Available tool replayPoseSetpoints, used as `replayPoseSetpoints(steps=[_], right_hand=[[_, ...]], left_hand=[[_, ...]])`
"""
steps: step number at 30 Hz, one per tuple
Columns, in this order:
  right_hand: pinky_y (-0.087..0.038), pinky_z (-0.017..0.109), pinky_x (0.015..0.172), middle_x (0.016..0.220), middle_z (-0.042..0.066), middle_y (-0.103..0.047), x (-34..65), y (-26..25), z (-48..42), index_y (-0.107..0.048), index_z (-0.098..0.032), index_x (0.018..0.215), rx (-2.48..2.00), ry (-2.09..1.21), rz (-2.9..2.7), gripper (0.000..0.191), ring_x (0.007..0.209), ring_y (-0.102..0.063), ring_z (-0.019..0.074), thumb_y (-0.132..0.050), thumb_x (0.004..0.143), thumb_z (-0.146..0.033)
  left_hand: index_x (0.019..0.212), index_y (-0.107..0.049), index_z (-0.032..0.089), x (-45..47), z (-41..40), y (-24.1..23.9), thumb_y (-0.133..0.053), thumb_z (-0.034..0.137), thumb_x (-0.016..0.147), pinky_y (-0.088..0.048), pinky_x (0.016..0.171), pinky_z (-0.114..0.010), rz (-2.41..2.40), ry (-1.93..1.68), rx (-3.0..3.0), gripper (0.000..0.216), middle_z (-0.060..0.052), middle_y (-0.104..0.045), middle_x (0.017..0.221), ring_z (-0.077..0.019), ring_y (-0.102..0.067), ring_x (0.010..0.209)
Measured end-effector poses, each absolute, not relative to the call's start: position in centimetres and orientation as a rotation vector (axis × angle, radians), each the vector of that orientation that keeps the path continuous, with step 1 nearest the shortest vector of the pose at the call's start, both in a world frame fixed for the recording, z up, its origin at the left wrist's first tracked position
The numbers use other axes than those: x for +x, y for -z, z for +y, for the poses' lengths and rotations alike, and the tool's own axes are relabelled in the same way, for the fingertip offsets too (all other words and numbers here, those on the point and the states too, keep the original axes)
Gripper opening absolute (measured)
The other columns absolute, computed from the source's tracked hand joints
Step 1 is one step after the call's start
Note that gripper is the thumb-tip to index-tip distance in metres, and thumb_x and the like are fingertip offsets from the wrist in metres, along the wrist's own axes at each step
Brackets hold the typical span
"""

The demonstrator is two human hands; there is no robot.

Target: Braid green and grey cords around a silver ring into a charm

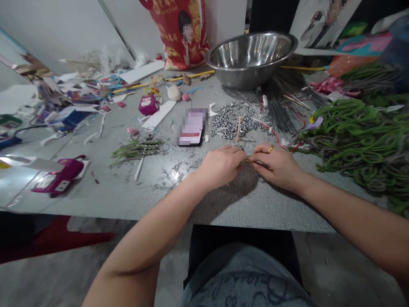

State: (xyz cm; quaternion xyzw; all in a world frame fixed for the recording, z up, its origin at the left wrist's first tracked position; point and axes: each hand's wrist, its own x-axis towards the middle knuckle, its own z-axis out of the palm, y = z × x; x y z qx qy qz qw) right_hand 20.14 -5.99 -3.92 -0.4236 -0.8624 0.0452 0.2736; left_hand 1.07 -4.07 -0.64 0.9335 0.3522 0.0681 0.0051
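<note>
My left hand and my right hand meet just above the table near its front edge, fingers pinched together. Between the fingertips runs a short bit of greenish cord, mostly covered by the fingers. A ring sits on a right-hand finger. Right beyond the hands lies a spread of shiny silver beads, with a thin wooden stick among them. To the left, a bundle of green-grey cords with silver beads rests on the table.
A phone lies left of the beads. Behind stand a steel bowl and a red sack. Green and grey cords heap at right, beside dark thin strands. Purple tape dispensers and paper scraps occupy the left.
</note>
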Motion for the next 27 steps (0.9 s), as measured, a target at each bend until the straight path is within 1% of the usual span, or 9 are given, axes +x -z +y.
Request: replayPoseSetpoints(steps=[4, 7, 13, 17, 21, 27], right_hand=[[-0.039, 0.026, 0.06, 0.089, 0.006, -0.06, 20.23, 3.91, -5.86, -0.066, -0.019, 0.082, -1.236, -0.112, -2.335, 0.018, 0.074, -0.056, 0.0155, -0.049, 0.084, -0.023], [-0.039, 0.027, 0.06, 0.09, 0.006, -0.06, 20.2, 3.83, -5.84, -0.067, -0.019, 0.081, -1.286, -0.127, -2.395, 0.018, 0.075, -0.057, 0.0161, -0.049, 0.084, -0.024], [-0.04, 0.028, 0.059, 0.089, 0.006, -0.061, 19.88, 3.96, -5.91, -0.067, -0.018, 0.079, -1.352, -0.139, -2.367, 0.018, 0.072, -0.058, 0.0165, -0.051, 0.082, -0.025], [-0.043, 0.028, 0.066, 0.088, 0.006, -0.063, 19.87, 3.77, -5.98, -0.066, -0.018, 0.078, -1.197, -0.249, -2.302, 0.018, 0.076, -0.059, 0.0161, -0.05, 0.082, -0.025], [-0.044, 0.028, 0.07, 0.083, 0.004, -0.067, 19.92, 3.42, -6.07, -0.065, -0.02, 0.077, -0.999, -0.407, -2.48, 0.017, 0.079, -0.061, 0.0164, -0.049, 0.081, -0.023], [-0.041, 0.028, 0.065, 0.082, 0.005, -0.066, 20.2, 3.85, -5.68, -0.064, -0.019, 0.08, -1.241, -0.262, -2.452, 0.019, 0.075, -0.06, 0.0174, -0.046, 0.083, -0.024]], left_hand=[[0.091, -0.06, 0.018, 0.98, -4.01, 0.84, -0.048, 0.023, 0.085, -0.04, 0.059, -0.025, 1.169, -0.174, 2.834, 0.014, -0.003, -0.065, 0.089, -0.0172, -0.06, 0.081], [0.09, -0.06, 0.018, 1.06, -3.98, 1.01, -0.044, 0.022, 0.087, -0.039, 0.057, -0.025, 1.212, -0.113, 2.811, 0.017, -0.003, -0.065, 0.089, -0.0173, -0.061, 0.08], [0.091, -0.061, 0.018, 1.33, -3.93, 1.2, -0.044, 0.023, 0.087, -0.04, 0.058, -0.025, 1.25, -0.04, 2.788, 0.018, -0.004, -0.064, 0.089, -0.0176, -0.061, 0.08], [0.091, -0.061, 0.018, 1.35, -3.98, 1.21, -0.044, 0.023, 0.087, -0.041, 0.058, -0.025, 1.239, -0.013, 2.784, 0.017, -0.004, -0.064, 0.088, -0.0174, -0.061, 0.08], [0.09, -0.06, 0.017, 1.24, -3.97, 1.23, -0.043, 0.022, 0.087, -0.041, 0.058, -0.024, 1.216, -0.015, 2.78, 0.018, -0.004, -0.064, 0.086, -0.0172, -0.061, 0.079], [0.09, -0.061, 0.018, 1.27, -3.94, 1.23, -0.045, 0.021, 0.085, -0.043, 0.062, -0.024, 1.232, -0.022, 2.752, 0.017, -0.004, -0.064, 0.086, -0.0173, -0.061, 0.08]])
